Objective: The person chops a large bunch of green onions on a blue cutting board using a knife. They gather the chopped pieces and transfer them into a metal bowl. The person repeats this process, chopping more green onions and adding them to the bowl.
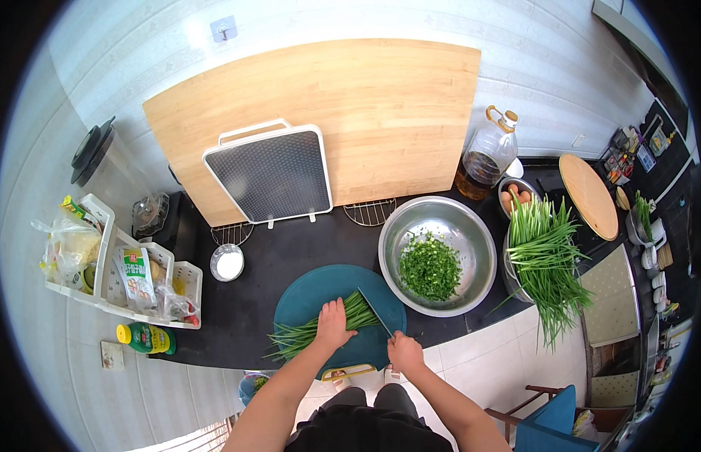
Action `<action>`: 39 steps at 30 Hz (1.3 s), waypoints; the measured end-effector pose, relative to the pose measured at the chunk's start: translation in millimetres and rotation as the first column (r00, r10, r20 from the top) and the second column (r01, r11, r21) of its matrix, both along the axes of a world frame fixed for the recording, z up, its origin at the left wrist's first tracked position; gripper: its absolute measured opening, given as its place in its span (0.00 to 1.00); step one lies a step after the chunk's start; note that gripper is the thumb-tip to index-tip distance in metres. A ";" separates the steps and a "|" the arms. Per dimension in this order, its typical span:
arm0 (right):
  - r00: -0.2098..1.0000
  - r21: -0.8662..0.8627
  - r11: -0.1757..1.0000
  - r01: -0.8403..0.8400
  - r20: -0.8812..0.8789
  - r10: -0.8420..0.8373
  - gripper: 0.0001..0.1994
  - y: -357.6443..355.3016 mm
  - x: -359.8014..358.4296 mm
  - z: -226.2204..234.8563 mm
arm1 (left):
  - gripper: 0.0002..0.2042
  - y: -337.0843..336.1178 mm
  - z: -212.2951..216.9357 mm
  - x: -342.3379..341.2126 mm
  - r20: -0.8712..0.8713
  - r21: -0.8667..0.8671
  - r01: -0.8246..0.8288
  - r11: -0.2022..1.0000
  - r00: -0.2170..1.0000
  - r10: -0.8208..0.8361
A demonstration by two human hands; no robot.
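Note:
On a round teal cutting board (298,297) lies a bunch of long green garlic chives (294,339). My left hand (334,325) is closed over the bunch and presses it to the board, near its right end. In my right hand (405,351) is the handle of a kitchen knife (375,311), its blade slanting up and left beside the cut end of the chives. Just right of the board stands a wide steel bowl (482,260) with a heap of chopped chives (430,267) in it.
Uncut chives (543,248) overflow a container at the right, beside a bowl of eggs (516,197) and an oil jug (486,154). A small bowl of white powder (228,264), white baskets (113,264) and a green bottle (147,338) stand left. Large boards (396,98) lean behind.

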State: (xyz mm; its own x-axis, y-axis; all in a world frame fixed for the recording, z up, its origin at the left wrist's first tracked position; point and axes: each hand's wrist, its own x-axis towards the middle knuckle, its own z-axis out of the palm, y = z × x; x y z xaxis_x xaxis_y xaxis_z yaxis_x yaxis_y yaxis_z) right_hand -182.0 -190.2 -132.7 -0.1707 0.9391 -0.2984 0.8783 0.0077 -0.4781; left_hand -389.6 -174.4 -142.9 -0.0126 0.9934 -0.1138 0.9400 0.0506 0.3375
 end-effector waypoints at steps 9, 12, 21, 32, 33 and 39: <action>1.000 0.036 0.999 -0.013 0.002 0.013 0.10 11.7 6.5 8.1 | 0.44 1.7 -8.4 -0.4 -0.007 0.020 0.057 0.998 0.998 -0.057; 0.999 -0.027 0.999 -0.028 0.029 0.028 0.10 13.7 2.3 11.2 | 0.44 5.3 -5.3 3.9 0.015 0.014 0.054 0.998 0.998 -0.054; 0.998 -0.060 0.996 0.065 0.006 -0.064 0.13 15.9 9.7 2.7 | 0.55 2.6 36.3 0.3 -0.118 -0.124 0.011 0.992 0.993 -0.026; 0.997 -0.029 0.998 0.058 -0.052 -0.059 0.17 14.3 -2.3 9.9 | 0.52 -1.5 19.3 12.9 -0.037 -0.123 0.020 0.992 0.999 -0.025; 0.997 0.035 0.999 0.029 -0.074 -0.026 0.14 8.2 -2.5 -1.7 | 0.51 -1.3 19.9 15.9 -0.046 -0.123 0.019 0.992 0.999 -0.025; 0.992 -0.019 0.997 -0.070 -0.108 0.067 0.13 7.9 -0.5 -2.4 | 0.45 -8.1 -8.2 11.1 -0.068 0.008 0.003 1.000 0.998 -0.002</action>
